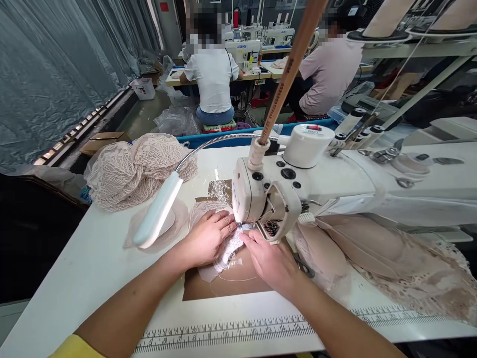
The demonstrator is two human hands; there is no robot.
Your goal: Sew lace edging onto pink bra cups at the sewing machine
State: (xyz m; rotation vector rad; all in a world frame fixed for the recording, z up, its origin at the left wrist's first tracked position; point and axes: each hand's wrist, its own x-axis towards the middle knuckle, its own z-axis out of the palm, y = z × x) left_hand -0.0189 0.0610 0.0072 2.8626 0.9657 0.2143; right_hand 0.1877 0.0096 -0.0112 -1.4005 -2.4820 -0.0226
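A white sewing machine (335,179) stands on the white table (93,268). A strip of white lace (229,248) lies under its presser foot (249,226). My left hand (208,236) rests flat on the lace and beige fabric left of the foot, fingers stretched toward the needle. My right hand (270,261) presses down on the fabric just right of the lace, fingers pointing at the foot. Both hands lie over a brown patch (208,291) on the table.
A heap of beige lace pieces (137,169) sits at the back left. A gooseneck lamp (158,209) hangs over the table. More beige garments (391,263) pile up right, under the machine arm. A ruler strip (223,330) runs along the front edge. Two people sew behind.
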